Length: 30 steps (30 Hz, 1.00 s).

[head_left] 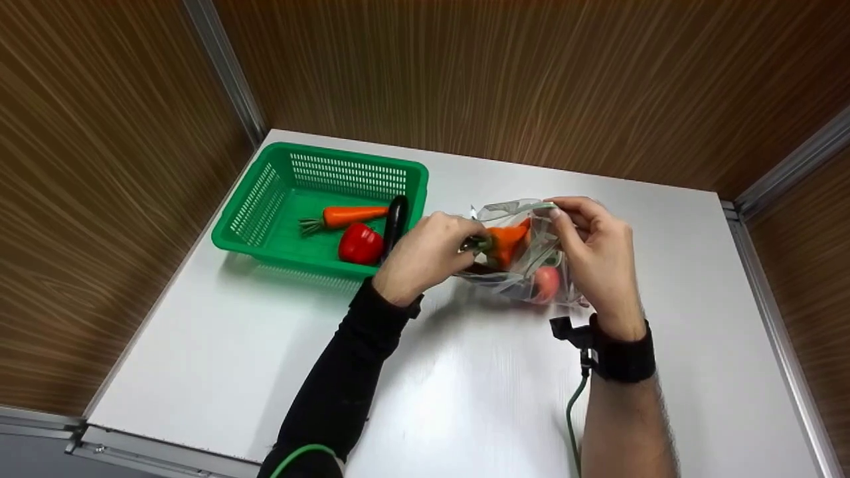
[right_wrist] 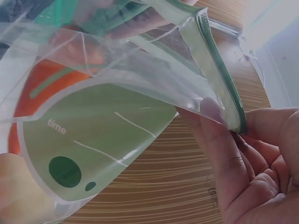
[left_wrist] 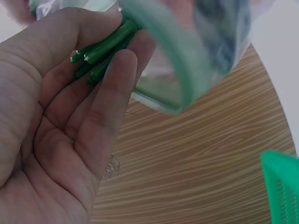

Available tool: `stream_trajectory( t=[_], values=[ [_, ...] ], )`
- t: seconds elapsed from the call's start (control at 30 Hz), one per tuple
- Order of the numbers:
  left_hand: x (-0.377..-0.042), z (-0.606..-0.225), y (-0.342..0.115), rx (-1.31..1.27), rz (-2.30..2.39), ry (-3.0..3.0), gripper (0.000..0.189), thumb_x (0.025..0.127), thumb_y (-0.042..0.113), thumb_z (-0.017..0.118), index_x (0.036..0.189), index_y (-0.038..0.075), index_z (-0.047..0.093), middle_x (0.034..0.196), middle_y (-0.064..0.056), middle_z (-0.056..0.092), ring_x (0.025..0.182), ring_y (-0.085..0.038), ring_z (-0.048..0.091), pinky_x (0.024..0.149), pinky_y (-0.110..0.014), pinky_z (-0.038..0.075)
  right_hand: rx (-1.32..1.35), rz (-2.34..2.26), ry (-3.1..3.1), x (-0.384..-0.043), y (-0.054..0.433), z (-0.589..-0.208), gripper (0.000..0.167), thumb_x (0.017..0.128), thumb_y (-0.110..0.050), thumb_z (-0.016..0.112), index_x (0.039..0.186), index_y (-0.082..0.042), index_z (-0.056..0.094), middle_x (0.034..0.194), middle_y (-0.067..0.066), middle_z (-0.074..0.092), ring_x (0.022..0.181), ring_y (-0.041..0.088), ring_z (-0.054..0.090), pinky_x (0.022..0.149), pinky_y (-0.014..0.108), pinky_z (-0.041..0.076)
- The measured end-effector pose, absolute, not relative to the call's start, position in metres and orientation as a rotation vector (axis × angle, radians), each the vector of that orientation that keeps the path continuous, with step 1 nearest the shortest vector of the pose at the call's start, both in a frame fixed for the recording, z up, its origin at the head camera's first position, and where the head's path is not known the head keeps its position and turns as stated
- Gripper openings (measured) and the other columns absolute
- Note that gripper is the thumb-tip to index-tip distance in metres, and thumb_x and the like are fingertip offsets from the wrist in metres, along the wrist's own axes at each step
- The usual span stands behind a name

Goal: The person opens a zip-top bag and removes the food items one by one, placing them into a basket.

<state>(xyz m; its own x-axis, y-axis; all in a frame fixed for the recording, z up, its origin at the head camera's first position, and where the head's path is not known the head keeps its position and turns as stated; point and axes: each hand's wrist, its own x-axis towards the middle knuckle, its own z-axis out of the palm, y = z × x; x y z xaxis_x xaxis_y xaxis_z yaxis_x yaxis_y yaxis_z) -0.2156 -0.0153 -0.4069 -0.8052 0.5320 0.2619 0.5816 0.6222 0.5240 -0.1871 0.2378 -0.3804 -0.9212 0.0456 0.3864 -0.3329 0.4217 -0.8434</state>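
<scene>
My left hand pinches the green stalks of an orange carrot, which is inside the mouth of a clear zip bag. The bag has a green zip edge and a green printed patch reading "time". At the right of the mouth my right hand pinches that zip edge between thumb and fingers, holding it raised. Through the plastic show a round pinkish-red item and something dark, its shape partly hidden by folds.
A green slotted basket stands left of the bag, holding a carrot, a red bell pepper and a dark eggplant. The white table is bordered by wood-grain panels. A cable hangs from the right wrist camera.
</scene>
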Motion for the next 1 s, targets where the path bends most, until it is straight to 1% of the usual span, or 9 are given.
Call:
stream_trajectory(
  t=[0.2, 0.4, 0.6, 0.8, 1.0],
  values=[
    [-0.210, -0.395, -0.027, -0.926, -0.971, -2.716, 0.026, 0.105, 0.002, 0.082, 0.129, 0.009, 0.088, 0.120, -0.007, 0.091, 0.109, -0.024, 0.086, 0.106, -0.041, 0.070, 0.236, 1.512, -2.331, -0.187, 0.238, -0.380, 0.019, 0.115, -0.001, 0.071, 0.127, 0.005, 0.084, 0.120, 0.029, 0.087, 0.098, -0.011, 0.080, 0.087, 0.011, 0.065],
    [-0.204, -0.384, -0.042, -0.892, -1.045, -2.696, 0.028, 0.106, 0.004, 0.083, 0.133, 0.007, 0.088, 0.125, -0.009, 0.090, 0.110, -0.022, 0.087, 0.105, -0.038, 0.072, 0.234, 1.532, -2.325, -0.187, 0.238, -0.380, 0.020, 0.115, -0.003, 0.072, 0.129, 0.004, 0.084, 0.122, 0.028, 0.087, 0.100, -0.011, 0.081, 0.087, 0.011, 0.065],
    [-0.202, -0.379, -0.058, -0.895, -1.143, -2.673, 0.029, 0.104, 0.002, 0.084, 0.133, 0.006, 0.087, 0.126, -0.009, 0.090, 0.111, -0.022, 0.087, 0.104, -0.036, 0.072, 0.239, 1.551, -2.327, -0.186, 0.238, -0.381, 0.020, 0.115, -0.006, 0.073, 0.130, 0.003, 0.084, 0.124, 0.025, 0.088, 0.101, -0.008, 0.083, 0.088, 0.013, 0.066],
    [-0.200, -0.375, -0.073, -0.863, -1.211, -2.647, 0.029, 0.105, 0.005, 0.086, 0.134, 0.008, 0.087, 0.126, -0.007, 0.089, 0.114, -0.021, 0.087, 0.105, -0.037, 0.072, 0.235, 1.563, -2.313, -0.187, 0.238, -0.381, 0.020, 0.115, -0.003, 0.072, 0.130, 0.005, 0.083, 0.124, 0.029, 0.087, 0.102, -0.010, 0.083, 0.088, 0.013, 0.066],
    [-0.197, -0.370, -0.091, -0.799, -1.302, -2.606, 0.034, 0.106, 0.008, 0.088, 0.139, 0.005, 0.084, 0.133, -0.011, 0.088, 0.118, -0.022, 0.088, 0.105, -0.038, 0.072, 0.244, 1.593, -2.299, -0.188, 0.238, -0.382, 0.020, 0.115, -0.001, 0.071, 0.129, 0.007, 0.082, 0.124, 0.030, 0.087, 0.101, -0.007, 0.084, 0.088, 0.015, 0.067]
  ],
)
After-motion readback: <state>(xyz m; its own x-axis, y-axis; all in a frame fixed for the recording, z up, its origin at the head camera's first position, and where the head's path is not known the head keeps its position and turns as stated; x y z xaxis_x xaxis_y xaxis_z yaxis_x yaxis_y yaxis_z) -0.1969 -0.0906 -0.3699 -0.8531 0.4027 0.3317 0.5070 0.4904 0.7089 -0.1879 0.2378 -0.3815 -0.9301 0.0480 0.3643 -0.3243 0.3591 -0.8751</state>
